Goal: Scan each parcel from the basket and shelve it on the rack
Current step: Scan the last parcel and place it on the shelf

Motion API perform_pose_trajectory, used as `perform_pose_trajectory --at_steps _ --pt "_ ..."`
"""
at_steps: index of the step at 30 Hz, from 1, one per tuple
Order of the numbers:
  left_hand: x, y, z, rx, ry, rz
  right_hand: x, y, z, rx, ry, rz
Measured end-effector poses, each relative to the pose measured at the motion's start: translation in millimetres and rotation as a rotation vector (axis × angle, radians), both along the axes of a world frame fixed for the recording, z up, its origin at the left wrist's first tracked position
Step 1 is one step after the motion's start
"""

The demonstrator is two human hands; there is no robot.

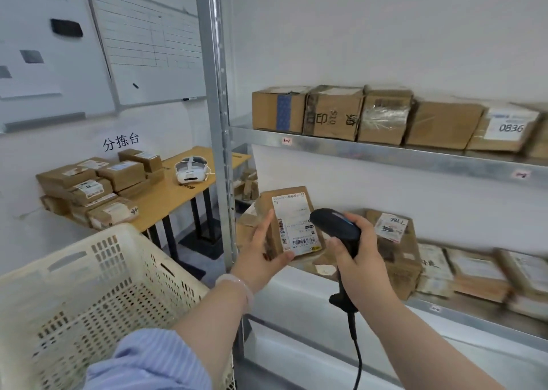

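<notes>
Bright, even indoor light, soft shadows, wide-angle bending and blur toward the edges.

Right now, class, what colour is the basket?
The basket is cream, perforated; head view shows it.

Before the grey rack, the brown parcel has a white label with black barcodes and the scanner is black; left of the rack, the basket is cream and the sleeve pale-blue striped.

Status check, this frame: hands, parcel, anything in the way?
Left hand holds parcel, label facing camera. Right hand grips scanner, head close over the label. Nothing between scanner and label.
</notes>
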State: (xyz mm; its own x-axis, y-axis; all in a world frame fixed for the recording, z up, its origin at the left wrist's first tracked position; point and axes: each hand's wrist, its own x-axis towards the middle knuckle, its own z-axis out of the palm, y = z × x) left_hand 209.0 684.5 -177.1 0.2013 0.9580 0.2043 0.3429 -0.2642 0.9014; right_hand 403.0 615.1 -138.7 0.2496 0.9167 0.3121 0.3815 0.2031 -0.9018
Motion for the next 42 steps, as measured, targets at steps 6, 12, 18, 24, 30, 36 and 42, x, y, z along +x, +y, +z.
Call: perform_pose_trajectory --at_steps 6,12,18,24,30,36,42 --pt "15 -2 5 -0.002 -0.011 -0.039 18 -32 -1 0.013 -0.087 -0.017" --pt "21 2 13 0.020 0.027 -0.070 16 -62 6 -0.009 -0.127 -0.047" --pt "22 -3 21 0.062 0.086 -0.149 -7 -89 14 -0.046 -0.150 -0.112" --pt "18 -20 25 0.091 0.086 -0.252 -28 -115 18 -0.075 -0.167 -0.216" --pt "25 -35 19 0.056 0.061 -0.348 -38 -145 16 -0.099 -0.163 -0.323" --pt "57 -49 13 0.052 0.037 -0.430 -20 -177 13 -0.114 -0.147 -0.449" --pt "125 -83 23 0.009 0.049 -0.563 27 -220 17 -0.013 -0.062 -0.646"
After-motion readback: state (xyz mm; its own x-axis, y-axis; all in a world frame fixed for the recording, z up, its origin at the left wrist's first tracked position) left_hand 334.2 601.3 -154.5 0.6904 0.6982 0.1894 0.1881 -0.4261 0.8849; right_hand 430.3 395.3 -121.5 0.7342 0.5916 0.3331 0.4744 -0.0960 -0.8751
